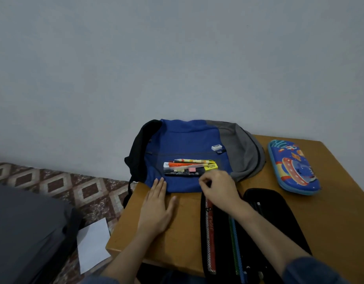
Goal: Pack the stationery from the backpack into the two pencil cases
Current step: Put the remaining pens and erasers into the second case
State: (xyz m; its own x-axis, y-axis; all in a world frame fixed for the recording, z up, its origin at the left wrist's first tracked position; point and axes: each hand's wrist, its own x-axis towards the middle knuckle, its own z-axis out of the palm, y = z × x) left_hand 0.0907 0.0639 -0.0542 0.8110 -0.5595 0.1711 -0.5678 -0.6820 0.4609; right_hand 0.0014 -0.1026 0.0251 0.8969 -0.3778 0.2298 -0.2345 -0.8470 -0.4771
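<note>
Wooden table (330, 212) against grey wall (177, 58); patterned floor (60, 185) left.

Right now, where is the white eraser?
In the head view, the white eraser lies on the blue front of the backpack, up and right of the stationery pile, beside the grey panel.

The wooden table (330, 212) carries a backpack (177, 140) beyond the hands, a black pencil case (279, 203) under the right forearm, and a blue pencil case (293, 167) farther right.
</note>
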